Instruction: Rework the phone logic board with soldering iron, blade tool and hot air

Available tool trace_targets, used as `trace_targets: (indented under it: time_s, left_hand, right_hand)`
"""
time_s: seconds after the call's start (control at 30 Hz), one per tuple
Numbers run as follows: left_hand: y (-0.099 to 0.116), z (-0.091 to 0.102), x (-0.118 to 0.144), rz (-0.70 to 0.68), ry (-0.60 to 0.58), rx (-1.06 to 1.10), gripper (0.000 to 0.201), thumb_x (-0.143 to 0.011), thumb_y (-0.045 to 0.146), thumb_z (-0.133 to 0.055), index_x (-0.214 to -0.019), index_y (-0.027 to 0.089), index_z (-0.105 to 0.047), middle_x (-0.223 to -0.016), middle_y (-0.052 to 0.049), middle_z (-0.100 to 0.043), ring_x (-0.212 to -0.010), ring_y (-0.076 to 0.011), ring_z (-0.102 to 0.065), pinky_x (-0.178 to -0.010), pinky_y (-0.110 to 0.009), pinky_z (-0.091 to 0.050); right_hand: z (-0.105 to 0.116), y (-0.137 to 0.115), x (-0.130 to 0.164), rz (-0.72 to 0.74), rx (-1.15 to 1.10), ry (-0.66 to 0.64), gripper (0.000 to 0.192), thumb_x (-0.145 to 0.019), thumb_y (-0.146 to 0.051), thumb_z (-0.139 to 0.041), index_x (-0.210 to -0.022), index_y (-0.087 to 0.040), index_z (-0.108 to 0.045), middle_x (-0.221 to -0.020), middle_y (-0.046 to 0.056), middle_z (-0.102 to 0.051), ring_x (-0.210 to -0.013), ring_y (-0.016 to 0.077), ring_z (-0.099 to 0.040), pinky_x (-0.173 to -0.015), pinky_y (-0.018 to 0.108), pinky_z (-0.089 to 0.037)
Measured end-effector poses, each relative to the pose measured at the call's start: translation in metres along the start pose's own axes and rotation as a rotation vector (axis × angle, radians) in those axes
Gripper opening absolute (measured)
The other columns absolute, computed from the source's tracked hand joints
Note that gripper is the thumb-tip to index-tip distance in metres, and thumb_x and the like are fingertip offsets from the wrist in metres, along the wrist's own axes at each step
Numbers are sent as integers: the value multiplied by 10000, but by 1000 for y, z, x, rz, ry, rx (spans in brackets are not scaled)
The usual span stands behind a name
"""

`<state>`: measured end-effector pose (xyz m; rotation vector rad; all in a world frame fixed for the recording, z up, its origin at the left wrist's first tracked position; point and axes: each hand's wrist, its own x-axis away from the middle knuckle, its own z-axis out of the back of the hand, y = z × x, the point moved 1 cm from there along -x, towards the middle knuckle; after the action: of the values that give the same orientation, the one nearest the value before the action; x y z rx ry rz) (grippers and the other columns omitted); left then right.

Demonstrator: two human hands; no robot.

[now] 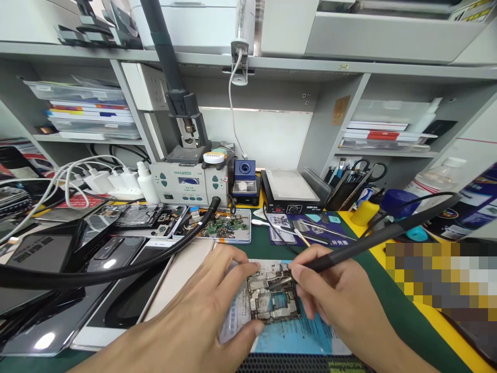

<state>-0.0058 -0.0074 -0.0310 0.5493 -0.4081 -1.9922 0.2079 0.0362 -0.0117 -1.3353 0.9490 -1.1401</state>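
Note:
A phone circuit board (274, 305) lies flat on a blue and white printed card or sheet (287, 339). My left hand (207, 295) reaches in from the left, its index fingertip and thumb gripping the board's left side near the two corners. Held like a pen in my right hand (330, 290) is a soldering iron (359, 239) with a black handle and a cable at its rear end. Its metal tip slants down to the left over the upper part of the board. Whether the tip touches the metal there I cannot tell.
Phones (120, 295) crowd the left side, with a thick black hose (155, 267) crossing them. Behind stand a hot-air station (180, 181), a tray of small parts (225, 225) and a heating plate (291, 191). Tweezers (324, 227) lie ahead; a yellow bottle (367, 210) stands right.

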Motion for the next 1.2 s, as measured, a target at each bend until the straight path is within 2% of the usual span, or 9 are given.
trace_targets:
  time_s: [0.27,0.47,0.87,1.03,1.2]
  left_hand:
    - [1,3,-1,4,-26,9,532,-891,252,-631,-1387,293,-440,-1331,-80,-458,-1202,-255,-566,-1036,-432,-542]
    - [1,1,1,-10,13,7,537,-890,220,-624,-1381,312,-427,-1323,-76,-458,-1207,-257,-559,-1037,-438,-544]
    - [2,3,-1,12,-24,26,531,-884,210,-624,-1370,311,-434,-1322,-76,-451,-1204,-259,-567,-1047,-447,-538]
    - [2,3,0,-8,-17,16,533,-887,203,-621,-1374,306,-430,-1319,-77,-456,-1203,-255,-568,-1043,-436,-540]
    - [1,2,0,-24,-1,5,547,-895,213,-624,-1387,313,-407,-1347,-81,-443,-1224,-253,-562,-1055,-433,-536]
  right_hand:
    - [-1,-2,0,-18,3,5,187,-804,-259,-795,-735,-171,-646,-496,-72,-547,-396,53,-454,-411,164,-333]
    - [-1,3,1,-7,36,-18,196,-799,-292,-779,-722,-188,-632,-495,-71,-519,-418,85,-483,-437,200,-385]
    - [0,3,1,27,15,21,227,-805,-328,-794,-729,-183,-637,-485,-68,-508,-398,76,-464,-405,189,-341]
    - [0,2,1,37,38,40,248,-858,-375,-748,-735,-187,-644,-498,-58,-512,-405,92,-485,-404,201,-365]
    - [0,0,1,9,37,17,212,-810,-320,-794,-733,-190,-645,-508,-61,-531,-418,100,-498,-421,210,-389]
